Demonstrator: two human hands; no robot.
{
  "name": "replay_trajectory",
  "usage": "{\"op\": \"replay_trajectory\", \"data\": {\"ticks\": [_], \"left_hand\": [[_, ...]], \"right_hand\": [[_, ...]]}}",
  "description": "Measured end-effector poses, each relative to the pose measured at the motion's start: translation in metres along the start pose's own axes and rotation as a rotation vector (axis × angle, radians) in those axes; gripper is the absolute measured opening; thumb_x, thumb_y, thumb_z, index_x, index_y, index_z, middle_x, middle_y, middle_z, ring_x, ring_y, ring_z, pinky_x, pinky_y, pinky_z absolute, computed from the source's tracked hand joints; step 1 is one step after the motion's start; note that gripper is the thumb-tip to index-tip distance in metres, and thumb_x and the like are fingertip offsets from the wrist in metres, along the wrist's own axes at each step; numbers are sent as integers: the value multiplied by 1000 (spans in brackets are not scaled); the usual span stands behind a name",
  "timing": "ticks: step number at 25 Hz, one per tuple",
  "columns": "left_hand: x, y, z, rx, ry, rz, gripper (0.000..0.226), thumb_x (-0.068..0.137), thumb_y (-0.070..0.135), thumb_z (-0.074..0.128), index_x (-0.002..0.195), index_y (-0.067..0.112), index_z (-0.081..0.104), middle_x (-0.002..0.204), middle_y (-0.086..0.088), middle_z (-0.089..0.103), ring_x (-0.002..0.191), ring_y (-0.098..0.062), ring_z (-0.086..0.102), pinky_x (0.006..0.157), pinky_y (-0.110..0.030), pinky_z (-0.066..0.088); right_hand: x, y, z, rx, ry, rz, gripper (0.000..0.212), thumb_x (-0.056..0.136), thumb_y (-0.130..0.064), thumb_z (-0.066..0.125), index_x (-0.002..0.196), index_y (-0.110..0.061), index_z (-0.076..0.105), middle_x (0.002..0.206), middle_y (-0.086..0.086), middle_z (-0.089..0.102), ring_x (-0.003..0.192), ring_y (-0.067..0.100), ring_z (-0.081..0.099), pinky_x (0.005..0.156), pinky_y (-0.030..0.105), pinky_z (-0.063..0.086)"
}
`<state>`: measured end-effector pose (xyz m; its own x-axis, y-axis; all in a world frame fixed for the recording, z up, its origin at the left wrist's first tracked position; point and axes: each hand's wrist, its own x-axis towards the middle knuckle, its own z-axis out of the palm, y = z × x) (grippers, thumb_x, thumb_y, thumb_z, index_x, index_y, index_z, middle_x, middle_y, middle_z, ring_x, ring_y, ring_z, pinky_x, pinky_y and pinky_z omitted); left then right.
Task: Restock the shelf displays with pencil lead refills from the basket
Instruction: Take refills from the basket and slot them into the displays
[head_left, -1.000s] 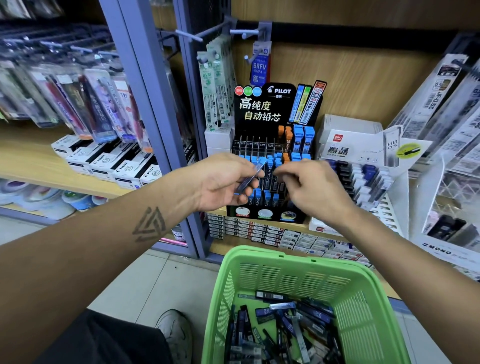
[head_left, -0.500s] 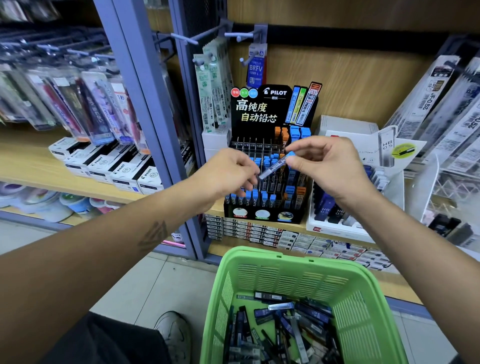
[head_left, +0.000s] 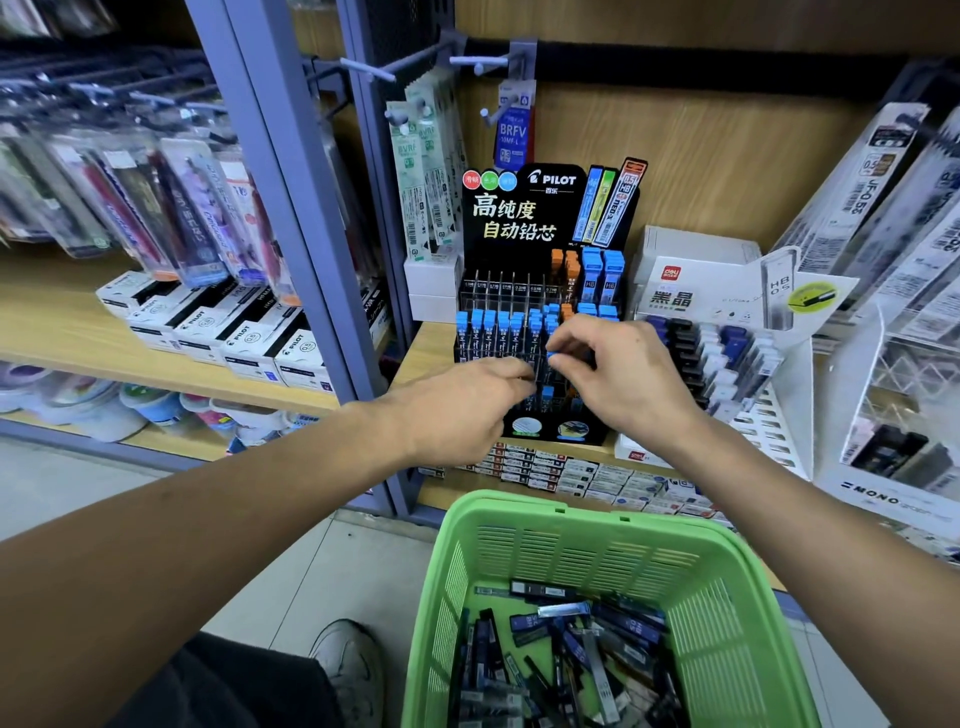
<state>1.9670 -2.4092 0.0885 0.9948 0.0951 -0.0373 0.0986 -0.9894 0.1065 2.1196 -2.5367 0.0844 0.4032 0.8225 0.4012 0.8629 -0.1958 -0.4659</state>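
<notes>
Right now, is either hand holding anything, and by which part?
Right hand pinches a lead refill tube by its blue cap. Left hand's fingers are hidden; cannot tell.

on the wooden shelf (head_left: 431, 348), far centre: tiered black pilot lead display (head_left: 540, 291). right of it, just beside: white cardboard refill tray (head_left: 727, 332). left, past the grey metal upright (head_left: 291, 208): row of white pen boxes (head_left: 218, 332). near, below the shelf edge: green slatted plastic basket (head_left: 597, 561), loose dark lead refill cases (head_left: 566, 654) inside.
</notes>
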Motion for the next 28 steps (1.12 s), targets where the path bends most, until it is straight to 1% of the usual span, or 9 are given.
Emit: {"op": "replay_trajectory", "data": {"ticks": [5, 9, 13, 15, 17, 19, 21, 24, 28], "left_hand": [[-1, 2, -3, 9, -10, -6, 58, 90, 1, 43, 148, 11, 44, 152, 3, 37, 134, -19, 45, 109, -34, 43], [-2, 3, -3, 2, -1, -2, 57, 89, 1, 44, 145, 10, 47, 147, 5, 41, 129, -18, 49, 105, -37, 46], [0, 3, -4, 7, -8, -7, 59, 89, -1, 44, 147, 8, 44, 151, 0, 38, 135, -18, 43, 112, -33, 39], [1, 4, -5, 3, 6, -15, 61, 89, -1, 44, 149, 7, 40, 153, 0, 35, 138, -18, 40, 114, -32, 36], [2, 5, -5, -2, 19, -7, 66, 89, -2, 44, 153, 8, 34, 157, 0, 30, 143, -17, 32, 118, -32, 31], [4, 8, -4, 11, 12, 28, 70, 88, -3, 44, 155, 10, 28, 161, 1, 24, 147, -15, 24, 121, -31, 25], [5, 9, -2, 45, -5, 71, 73, 86, -2, 44, 156, 12, 28, 161, 0, 26, 147, -15, 25, 121, -32, 24], [5, 7, 1, 64, -25, 69, 73, 85, -1, 45, 155, 13, 30, 159, -1, 30, 145, -15, 29, 121, -33, 25], [6, 7, -1, 55, -32, 57, 72, 85, -2, 45, 154, 13, 31, 158, 0, 32, 145, -16, 31, 120, -34, 27]], "right_hand": [[-1, 0, 1, -77, -43, 0, 4, 89, -21, 72, 91, -24, 71, 80, -6, 71, 80, 18, 66, 76, 34, 52], [-4, 3, 11, -143, -137, -62, 11, 91, -21, 66, 94, -25, 76, 88, -6, 72, 88, 19, 61, 87, 42, 49], [1, 6, -1, -175, -143, -83, 25, 91, -12, 59, 106, -20, 77, 104, -5, 74, 101, 21, 59, 93, 42, 50], [4, 8, -12, -202, -123, -60, 32, 87, -3, 56, 106, -18, 77, 105, -3, 74, 103, 21, 57, 93, 40, 49], [5, 8, -18, -290, -187, -97, 36, 83, 1, 56, 105, -20, 76, 105, -6, 73, 102, 21, 54, 91, 41, 48], [3, 6, -20, -393, -283, -137, 33, 85, -5, 59, 108, -24, 74, 110, -11, 69, 103, 19, 50, 89, 40, 44], [0, 4, -18, -459, -321, -157, 23, 92, -18, 63, 111, -27, 72, 111, -14, 64, 106, 17, 46, 86, 38, 39], [-1, 4, -14, -432, -288, -161, 17, 94, -30, 65, 109, -28, 73, 109, -16, 61, 107, 15, 44, 90, 38, 38], [1, 5, -10, -375, -230, -119, 15, 96, -30, 64, 104, -24, 74, 106, -13, 61, 102, 13, 44, 85, 33, 36]]}}
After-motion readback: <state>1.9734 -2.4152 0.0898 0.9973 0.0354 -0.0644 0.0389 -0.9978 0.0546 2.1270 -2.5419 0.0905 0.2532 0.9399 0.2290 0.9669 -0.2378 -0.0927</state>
